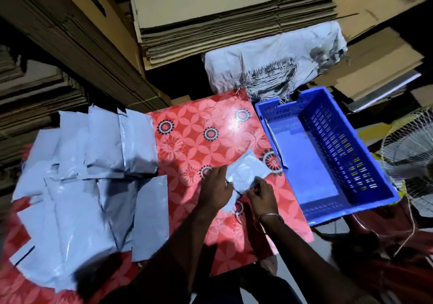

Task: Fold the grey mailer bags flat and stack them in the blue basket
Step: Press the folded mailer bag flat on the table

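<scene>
While on red cloth [199,139], grey mailer bag [246,172] pinched between both hands: left hand [214,190], right hand [262,194].

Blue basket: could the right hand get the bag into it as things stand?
Probably yes. The blue basket sits open-topped just to the right of the right hand, which pinches the grey mailer bag with the left hand. Nothing visible lies between.
</scene>
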Demonstrator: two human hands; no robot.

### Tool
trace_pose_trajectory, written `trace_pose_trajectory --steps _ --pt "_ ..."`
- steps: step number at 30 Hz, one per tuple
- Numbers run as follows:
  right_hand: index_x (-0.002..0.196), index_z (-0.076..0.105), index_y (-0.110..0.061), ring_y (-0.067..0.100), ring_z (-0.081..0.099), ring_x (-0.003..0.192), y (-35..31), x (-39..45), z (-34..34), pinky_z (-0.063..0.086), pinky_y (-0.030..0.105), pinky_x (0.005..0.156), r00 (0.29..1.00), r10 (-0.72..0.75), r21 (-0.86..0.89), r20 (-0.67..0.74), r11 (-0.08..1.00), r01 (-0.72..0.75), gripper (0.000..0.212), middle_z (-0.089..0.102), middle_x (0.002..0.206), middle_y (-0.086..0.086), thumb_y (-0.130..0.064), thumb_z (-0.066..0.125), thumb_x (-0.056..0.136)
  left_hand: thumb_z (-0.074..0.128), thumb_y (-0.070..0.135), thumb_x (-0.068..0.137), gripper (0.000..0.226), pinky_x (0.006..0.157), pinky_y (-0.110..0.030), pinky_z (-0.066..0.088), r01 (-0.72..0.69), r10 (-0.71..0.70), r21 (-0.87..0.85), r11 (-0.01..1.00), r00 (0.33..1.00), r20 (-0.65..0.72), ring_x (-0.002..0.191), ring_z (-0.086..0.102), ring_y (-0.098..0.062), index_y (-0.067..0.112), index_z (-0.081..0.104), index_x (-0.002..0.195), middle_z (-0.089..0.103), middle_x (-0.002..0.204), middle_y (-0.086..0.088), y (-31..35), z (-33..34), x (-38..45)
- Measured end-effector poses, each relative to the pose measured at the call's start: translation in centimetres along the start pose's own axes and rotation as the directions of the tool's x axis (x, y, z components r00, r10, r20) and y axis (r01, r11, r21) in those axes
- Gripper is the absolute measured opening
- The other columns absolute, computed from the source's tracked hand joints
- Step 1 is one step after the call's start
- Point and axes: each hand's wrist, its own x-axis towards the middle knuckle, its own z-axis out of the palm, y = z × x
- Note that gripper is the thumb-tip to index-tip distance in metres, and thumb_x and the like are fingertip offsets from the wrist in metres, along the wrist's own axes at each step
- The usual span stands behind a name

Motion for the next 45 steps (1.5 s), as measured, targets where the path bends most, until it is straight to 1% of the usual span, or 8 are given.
trace_pose_trajectory --steps 6,10,18,28,32,36,40,45 --pt "0.113 0.056 0.017 0.049 0.054 0.100 -1.9 -0.1 0.0 0.045 0.049 0.083 0.994 0.102 0.091 -0.040 0.991 -0.098 0.032 0.056 0.106 0.035 0.004 0.066 0.086 0.064 0.019 0.095 0.028 0.087 -0.037 0.043 0.156 -0.147 -0.285 0.946 0.988 0.052 0.106 0.058 -0.033 0.000 0.066 0.116 0.063 0.111 -0.015 0.7 0.9 -0.4" --pt "0.137 0.055 0.000 0.029 0.054 0.110 -2.2 -0.4 -0.3 0.043 0.034 0.089 0.981 0.192 0.211 0.002 0.959 -0.188 0.045 0.053 0.133 0.023 0.001 0.062 0.092 0.054 0.029 0.097 0.031 0.065 -0.035 0.028 0.162 -0.162 -0.427 0.889 0.986 0.038 0.071 0.046 -0.021 0.008 0.047 0.075 0.048 0.073 -0.006 1.1 0.2 -0.7" --pt "0.148 0.046 -0.006 0.022 0.045 0.139 -3.0 0.2 -1.0 0.037 0.029 0.103 0.954 0.286 0.533 0.094 0.794 -0.291 0.050 0.046 0.150 0.004 -0.010 0.060 0.100 0.056 0.024 0.103 0.022 0.072 -0.037 0.042 0.220 -0.191 -0.496 0.840 0.975 0.110 0.078 0.057 -0.023 0.009 0.065 0.091 0.060 0.078 -0.001 2.5 -0.4 0.1" --pt "0.134 0.060 -0.009 0.025 0.066 0.107 -2.5 7.1 -7.0 0.056 0.034 0.088 0.972 0.163 0.659 0.172 0.714 -0.236 0.058 0.066 0.130 0.011 -0.022 0.073 0.079 0.055 0.032 0.104 0.022 0.079 -0.032 0.048 0.135 -0.201 -0.612 0.779 0.979 -0.040 0.090 0.064 -0.019 0.020 0.068 0.116 0.067 0.099 0.004 11.7 0.3 3.5" --pt "0.130 0.063 -0.010 0.030 0.068 0.108 -0.9 11.1 -12.1 0.056 0.039 0.093 0.977 0.121 0.562 0.177 0.802 -0.201 0.067 0.068 0.124 0.013 -0.030 0.086 0.070 0.053 0.032 0.104 0.023 0.082 -0.023 0.047 0.118 -0.167 -0.623 0.773 0.986 -0.021 0.087 0.063 -0.008 0.018 0.069 0.111 0.069 0.096 0.002 16.5 2.4 6.4" --pt "0.129 0.060 -0.002 0.018 0.067 0.092 0.6 15.7 -16.4 0.053 0.017 0.072 0.978 0.102 0.477 0.180 0.861 -0.177 0.041 0.069 0.115 0.014 0.008 0.064 0.089 0.046 0.048 0.102 0.037 0.074 -0.043 0.051 0.173 -0.187 -0.646 0.743 0.981 0.047 0.072 0.058 -0.013 0.018 0.060 0.086 0.061 0.074 0.007 20.7 4.7 9.6" --pt "0.123 0.059 -0.011 0.020 0.063 0.089 2.0 20.6 -18.2 0.053 0.019 0.070 0.968 0.110 0.415 0.225 0.888 -0.198 0.044 0.069 0.103 0.001 0.015 0.060 0.088 0.046 0.036 0.108 0.041 0.068 -0.026 0.040 0.259 -0.243 -0.618 0.742 0.964 0.112 0.062 0.050 0.002 0.012 0.057 0.077 0.055 0.069 0.002 23.3 6.8 13.1" --pt "0.133 0.058 -0.011 0.020 0.064 0.086 4.5 26.8 -16.3 0.055 0.031 0.073 0.944 0.145 0.335 0.295 0.910 -0.245 0.055 0.064 0.113 0.013 0.004 0.063 0.080 0.040 0.062 0.094 0.053 0.096 -0.032 0.046 0.406 -0.331 -0.601 0.688 0.913 0.237 0.104 0.065 -0.016 0.018 0.070 0.097 0.072 0.102 0.004 23.1 10.8 16.9"
